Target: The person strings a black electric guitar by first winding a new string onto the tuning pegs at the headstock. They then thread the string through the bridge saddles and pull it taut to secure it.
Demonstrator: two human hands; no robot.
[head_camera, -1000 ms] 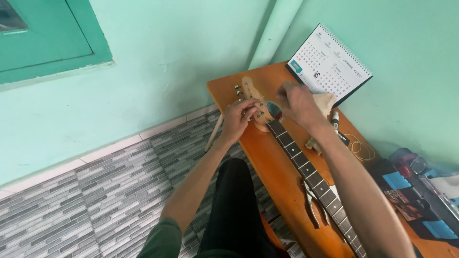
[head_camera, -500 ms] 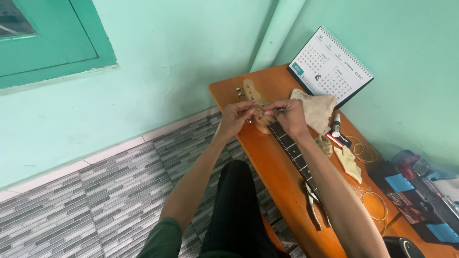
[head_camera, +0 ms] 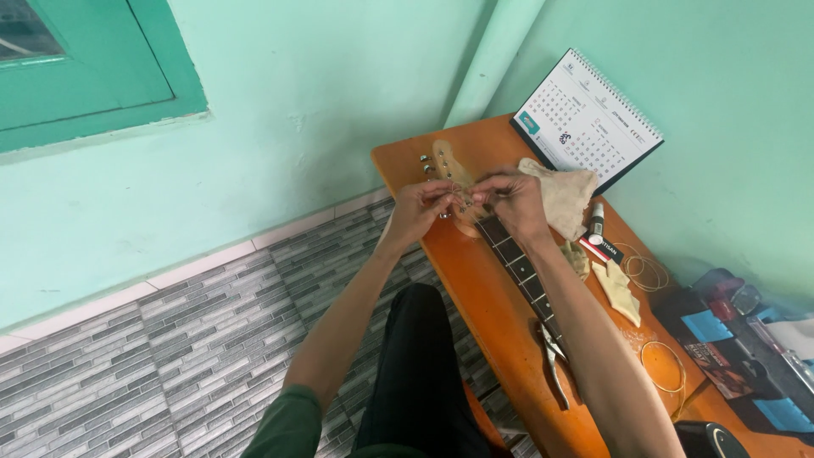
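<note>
The guitar neck [head_camera: 515,259] lies flat on the orange wooden table [head_camera: 475,297], its dark fretboard running from the 5 o'clock side of the frame up to a pale headstock [head_camera: 443,159] at roughly 12 o'clock of the table's visible surface, near the far corner by the green wall. Both hands meet over the lower part of the headstock. The left hand [head_camera: 421,208] approaches from 7 o'clock, fingers curled inward with thumb and fingertips drawn together at the tuning posts; whatever they pinch is too small to identify. The right hand [head_camera: 513,199] approaches from 5 o'clock, fingers likewise bunched and pressed toward the left hand's fingertips, the two sets of fingertips touching or nearly touching directly above the neck. The silver tuning pegs [head_camera: 425,163] project from the headstock's 9 o'clock edge, just beyond the left hand. At 3 o'clock of the right hand, touching or just beside it, lies a crumpled beige cloth [head_camera: 566,193]. A spiral-bound desk calendar [head_camera: 587,119] leans against the wall at 1 o'clock of the hands. A small tube [head_camera: 597,222] lies at 4 o'clock of the cloth, with coiled wire strings [head_camera: 644,270] further toward 4 o'clock. Pliers [head_camera: 555,365] rest on the table beside the neck, at 6 o'clock of the right hand, close to the right forearm.
</note>
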